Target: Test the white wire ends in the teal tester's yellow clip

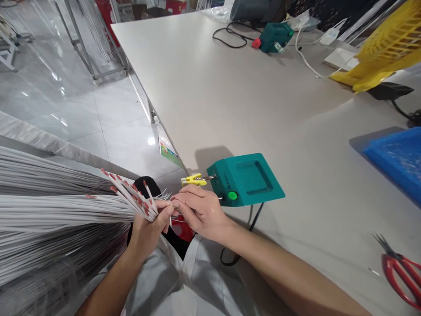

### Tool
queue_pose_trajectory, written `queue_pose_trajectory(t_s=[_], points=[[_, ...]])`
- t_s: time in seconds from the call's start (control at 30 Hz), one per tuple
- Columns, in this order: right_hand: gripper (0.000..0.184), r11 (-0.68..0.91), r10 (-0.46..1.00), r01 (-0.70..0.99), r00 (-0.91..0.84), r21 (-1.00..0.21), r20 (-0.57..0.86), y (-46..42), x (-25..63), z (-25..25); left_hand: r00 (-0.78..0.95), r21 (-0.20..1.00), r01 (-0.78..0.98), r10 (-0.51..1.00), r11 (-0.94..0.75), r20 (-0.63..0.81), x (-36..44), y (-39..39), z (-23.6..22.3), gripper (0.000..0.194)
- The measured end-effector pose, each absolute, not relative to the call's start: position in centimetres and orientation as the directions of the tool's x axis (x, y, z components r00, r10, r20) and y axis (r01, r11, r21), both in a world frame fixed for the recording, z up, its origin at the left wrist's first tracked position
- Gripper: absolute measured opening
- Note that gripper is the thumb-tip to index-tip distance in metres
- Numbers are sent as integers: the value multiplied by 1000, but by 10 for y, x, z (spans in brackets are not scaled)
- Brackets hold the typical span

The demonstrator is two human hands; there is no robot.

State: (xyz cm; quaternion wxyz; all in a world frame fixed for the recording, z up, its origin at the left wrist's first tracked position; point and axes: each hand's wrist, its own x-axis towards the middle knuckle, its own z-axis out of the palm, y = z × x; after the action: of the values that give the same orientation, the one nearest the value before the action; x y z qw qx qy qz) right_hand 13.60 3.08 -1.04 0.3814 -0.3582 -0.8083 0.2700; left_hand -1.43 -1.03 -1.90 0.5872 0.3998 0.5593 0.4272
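Note:
My left hand (149,230) is closed around a small bundle of white cables (133,195) with reddish-brown ends, which fan up and to the left. The fingertips of my right hand (200,208) are pinched together and meet the left thumb and forefinger. What lies between them is too small and covered to make out. Just beyond my right hand, a green device (253,180) with a round green button (233,195) sits at the table edge. A yellow clip (194,180) is attached to its metal rod, close above the right knuckles.
Long white cables (49,213) lie in a thick mass at my left. On the table (263,109) are red-handled scissors (397,267), a blue tray (397,162), a yellow fan (388,41) and a second green device (276,37) with cords. A wheeled metal rack (77,41) stands on the floor.

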Motion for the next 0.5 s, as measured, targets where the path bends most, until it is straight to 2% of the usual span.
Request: queue_pose_trajectory(t_s=[0.07,0.13,0.2,0.23,0.3,0.37,0.5], points=[[17,736,676,482,-555,-475,484,34,140,-10,-7,951,-1,951,309,-309,-13,-11,-18,17],[18,810,580,521,-638,-270,506,36,143,-9,-52,953,20,952,302,-300,-9,-13,-18,17],[18,832,533,530,-681,-164,503,37,143,-8,-97,954,21,950,299,-296,-6,-15,-19,18],[18,834,531,529,-685,-160,499,36,143,-6,-113,954,24,949,297,-293,-5,-15,-20,19],[19,825,559,508,-666,-247,495,34,143,-4,-139,956,39,949,292,-284,-4,-15,-21,19],[19,792,608,447,-632,-415,480,30,141,-2,-175,960,33,948,277,-268,-6,-13,-21,20],[17,580,801,389,-433,-715,414,26,140,0,-218,963,6,940,271,-263,-11,-9,-17,18]])
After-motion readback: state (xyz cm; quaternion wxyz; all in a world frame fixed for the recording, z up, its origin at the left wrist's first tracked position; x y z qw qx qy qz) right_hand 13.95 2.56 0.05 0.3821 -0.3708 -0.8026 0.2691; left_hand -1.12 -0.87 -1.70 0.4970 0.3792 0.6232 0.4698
